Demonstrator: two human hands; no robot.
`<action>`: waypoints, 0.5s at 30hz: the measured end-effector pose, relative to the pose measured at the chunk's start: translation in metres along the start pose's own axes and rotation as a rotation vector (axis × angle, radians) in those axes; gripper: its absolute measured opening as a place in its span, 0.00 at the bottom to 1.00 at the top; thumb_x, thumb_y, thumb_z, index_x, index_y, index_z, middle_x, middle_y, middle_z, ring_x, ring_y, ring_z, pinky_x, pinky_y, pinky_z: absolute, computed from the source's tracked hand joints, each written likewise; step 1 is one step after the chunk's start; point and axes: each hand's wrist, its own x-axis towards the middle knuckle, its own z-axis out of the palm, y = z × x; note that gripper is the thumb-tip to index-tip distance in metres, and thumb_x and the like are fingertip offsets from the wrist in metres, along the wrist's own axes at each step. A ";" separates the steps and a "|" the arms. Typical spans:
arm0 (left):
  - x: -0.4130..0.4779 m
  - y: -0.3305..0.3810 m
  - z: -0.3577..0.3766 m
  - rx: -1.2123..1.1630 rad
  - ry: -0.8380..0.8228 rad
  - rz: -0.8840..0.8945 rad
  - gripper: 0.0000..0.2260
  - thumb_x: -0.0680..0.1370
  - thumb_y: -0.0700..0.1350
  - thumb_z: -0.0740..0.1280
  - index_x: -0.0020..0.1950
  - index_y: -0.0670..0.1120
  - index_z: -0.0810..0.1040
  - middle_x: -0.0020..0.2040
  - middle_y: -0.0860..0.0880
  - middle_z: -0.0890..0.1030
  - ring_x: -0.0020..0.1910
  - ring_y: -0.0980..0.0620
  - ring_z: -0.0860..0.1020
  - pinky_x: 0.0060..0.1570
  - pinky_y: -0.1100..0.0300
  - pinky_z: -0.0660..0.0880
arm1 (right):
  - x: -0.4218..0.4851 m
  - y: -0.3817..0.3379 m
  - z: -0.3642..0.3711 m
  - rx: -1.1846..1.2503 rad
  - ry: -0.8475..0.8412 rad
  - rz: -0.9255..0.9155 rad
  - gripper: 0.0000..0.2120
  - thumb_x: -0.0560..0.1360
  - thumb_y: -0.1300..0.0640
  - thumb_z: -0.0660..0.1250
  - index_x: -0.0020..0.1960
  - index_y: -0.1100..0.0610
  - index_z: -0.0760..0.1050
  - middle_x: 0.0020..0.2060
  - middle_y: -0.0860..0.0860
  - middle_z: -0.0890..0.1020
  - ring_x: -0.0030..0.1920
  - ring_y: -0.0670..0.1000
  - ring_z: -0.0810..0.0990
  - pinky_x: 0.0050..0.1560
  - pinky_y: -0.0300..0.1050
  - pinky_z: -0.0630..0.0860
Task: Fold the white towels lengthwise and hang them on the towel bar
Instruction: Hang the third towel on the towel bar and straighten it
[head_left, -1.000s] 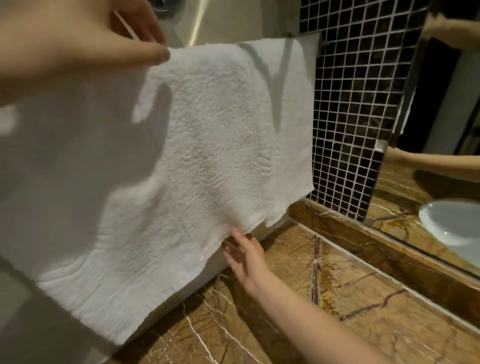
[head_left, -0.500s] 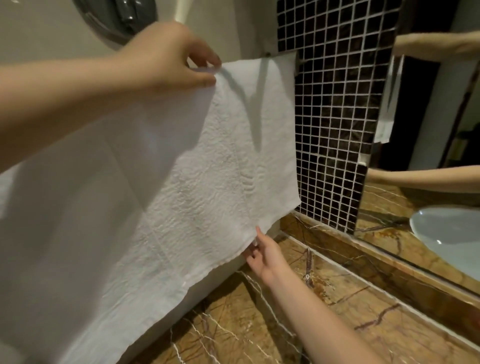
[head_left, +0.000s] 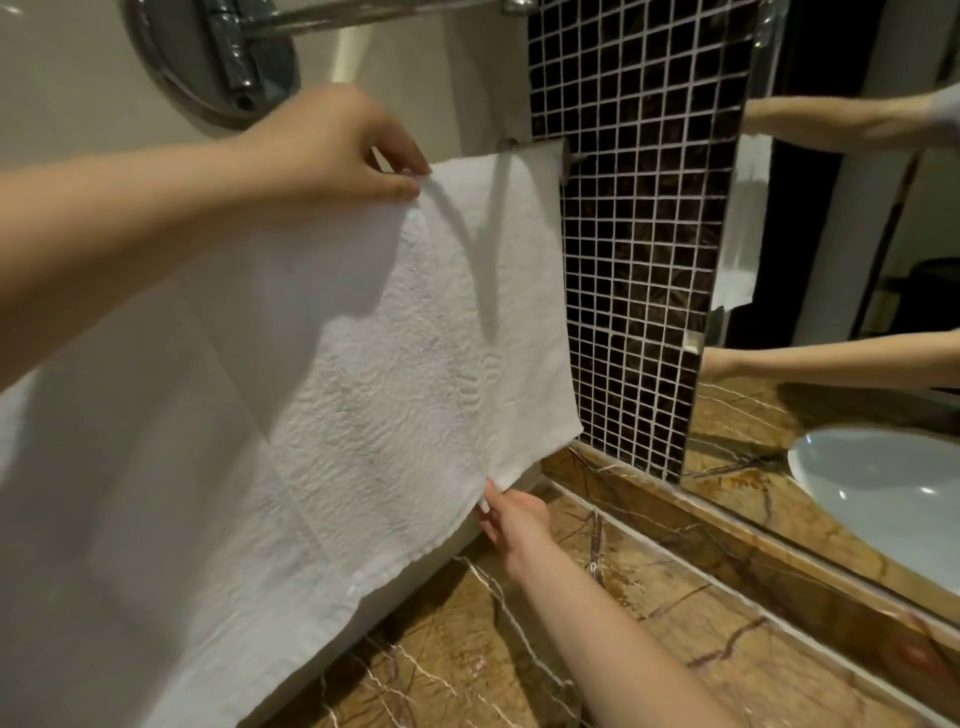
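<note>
**Item:** white towel (head_left: 395, 364). It appears draped over the lower towel bar (head_left: 565, 151), of which only the chrome end shows, at the towel's 1 o'clock corner; the cloth hangs in front of the pale wall; its lower hem runs from 7 o'clock up to 4 o'clock, above the marble counter (head_left: 649, 613).

**Step in hand, as judged:** the hanging is mostly done and you are squaring the towel; the lengthwise fold cannot be checked from this side.

**Your left hand** (head_left: 332, 150): at the towel's 12 o'clock edge; thumb and forefinger pinch the top edge; the other fingers curl close above it.

**Your right hand** (head_left: 514, 519): at the towel's 5 o'clock; fingers (head_left: 493, 512) fairly straight and close together, tips at the lower hem; whether they nip the hem or only touch it cannot be told.

**Next move calls for:** an even downward draw at the hem while your top pinch keeps the cloth on the bar; see that the hem ends level and the cloth does not slide off toward 9 o'clock.

**Also present:** dark mosaic tiles (head_left: 639, 270) at 3 o'clock; mirror (head_left: 831, 249) beyond them; round chrome wall mount (head_left: 218, 62) at 11 o'clock.
</note>
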 end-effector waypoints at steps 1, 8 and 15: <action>-0.001 0.000 -0.003 0.009 -0.018 0.006 0.11 0.76 0.42 0.68 0.58 0.44 0.81 0.43 0.48 0.80 0.46 0.48 0.78 0.44 0.61 0.65 | -0.004 -0.007 0.000 -0.127 0.011 -0.009 0.06 0.75 0.61 0.69 0.42 0.63 0.76 0.43 0.58 0.81 0.38 0.51 0.78 0.40 0.41 0.76; -0.037 -0.011 -0.023 0.089 0.101 -0.080 0.14 0.71 0.48 0.72 0.55 0.46 0.82 0.47 0.45 0.83 0.46 0.42 0.79 0.48 0.51 0.75 | -0.089 -0.126 0.007 -0.841 0.094 -0.962 0.21 0.76 0.68 0.59 0.69 0.57 0.68 0.63 0.52 0.73 0.62 0.49 0.72 0.65 0.46 0.70; -0.068 -0.010 -0.012 0.150 0.111 -0.230 0.18 0.73 0.44 0.70 0.63 0.54 0.78 0.58 0.42 0.80 0.56 0.38 0.77 0.49 0.50 0.73 | -0.123 -0.223 0.068 -1.381 0.033 -1.498 0.31 0.74 0.68 0.58 0.75 0.54 0.58 0.73 0.54 0.63 0.72 0.56 0.63 0.69 0.54 0.66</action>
